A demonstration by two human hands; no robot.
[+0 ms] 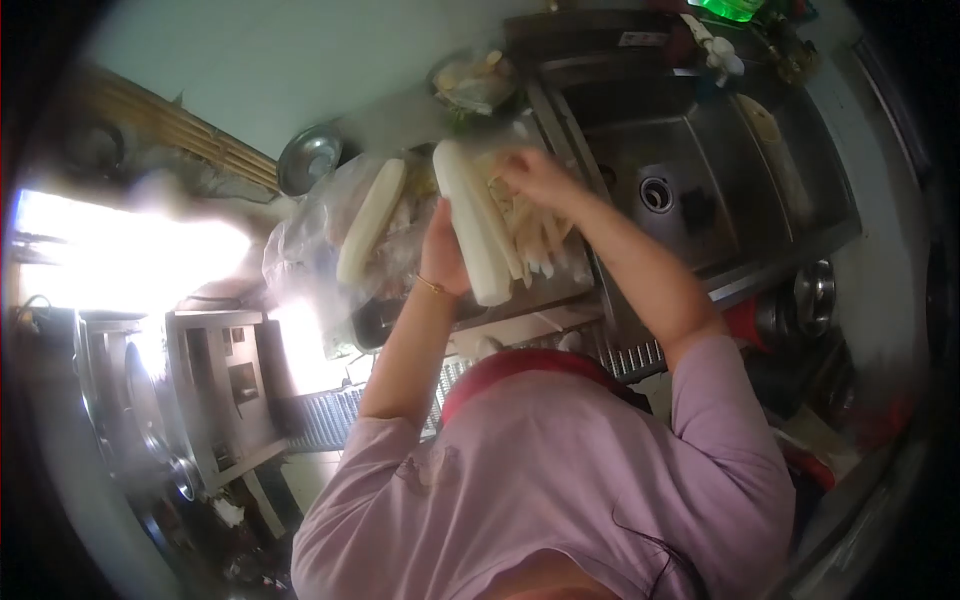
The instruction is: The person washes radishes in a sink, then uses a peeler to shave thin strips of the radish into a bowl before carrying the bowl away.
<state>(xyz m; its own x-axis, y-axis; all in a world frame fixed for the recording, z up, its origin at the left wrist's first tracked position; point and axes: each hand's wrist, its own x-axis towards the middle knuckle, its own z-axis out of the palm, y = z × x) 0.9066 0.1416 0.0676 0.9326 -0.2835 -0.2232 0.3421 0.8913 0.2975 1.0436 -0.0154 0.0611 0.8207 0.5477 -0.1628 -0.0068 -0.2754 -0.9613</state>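
My left hand [444,250] holds a long pale vegetable [468,225] from its left side, fingers behind it. Just right of the vegetable's upper half is my right hand [530,178], its fingers bent together beside thin pale strips [530,235]; what they grip is too blurred to make out. A second long pale vegetable [371,222] lies to the left on clear plastic [310,235].
On the right is a metal sink [700,200] with a drain. A bowl with food [474,85] stands behind the vegetables. To the back left sits a round metal lid or dish [309,158]. A metal stand [225,390] is at lower left.
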